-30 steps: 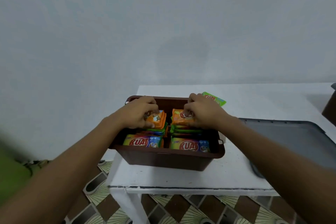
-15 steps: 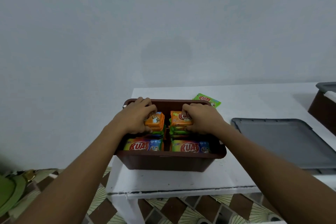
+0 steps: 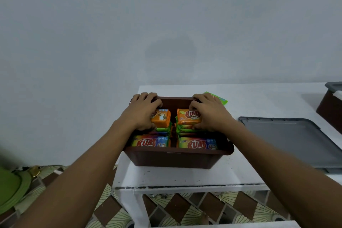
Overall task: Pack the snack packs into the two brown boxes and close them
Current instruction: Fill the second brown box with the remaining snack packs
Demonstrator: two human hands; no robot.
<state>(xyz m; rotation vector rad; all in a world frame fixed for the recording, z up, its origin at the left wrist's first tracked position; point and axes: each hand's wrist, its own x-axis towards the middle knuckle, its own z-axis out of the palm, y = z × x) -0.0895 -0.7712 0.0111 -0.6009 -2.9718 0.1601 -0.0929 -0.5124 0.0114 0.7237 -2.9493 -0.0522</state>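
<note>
A brown box (image 3: 174, 159) stands on the white table's left end, filled with snack packs. Two "KUAT" packs (image 3: 150, 141) lie flat along its near side. Behind them rise two stacks, each topped by an orange pack. My left hand (image 3: 142, 111) grips the left stack's orange pack (image 3: 162, 117), fingers curled over its far edge by the box's back rim. My right hand (image 3: 209, 111) grips the right stack's orange pack (image 3: 187, 116) the same way. One green pack (image 3: 220, 99) lies on the table just behind the box, partly hidden by my right hand.
A grey lid (image 3: 292, 142) lies flat on the table (image 3: 185, 176) to the right of the box. A second brown box (image 3: 331, 109) with a grey lid shows at the far right edge. Patterned floor tiles and a green object (image 3: 11, 189) lie left below.
Both hands have shifted slightly toward the box's back rim while staying on the two orange-topped stacks. The view has swung left, so the box sits more central.
</note>
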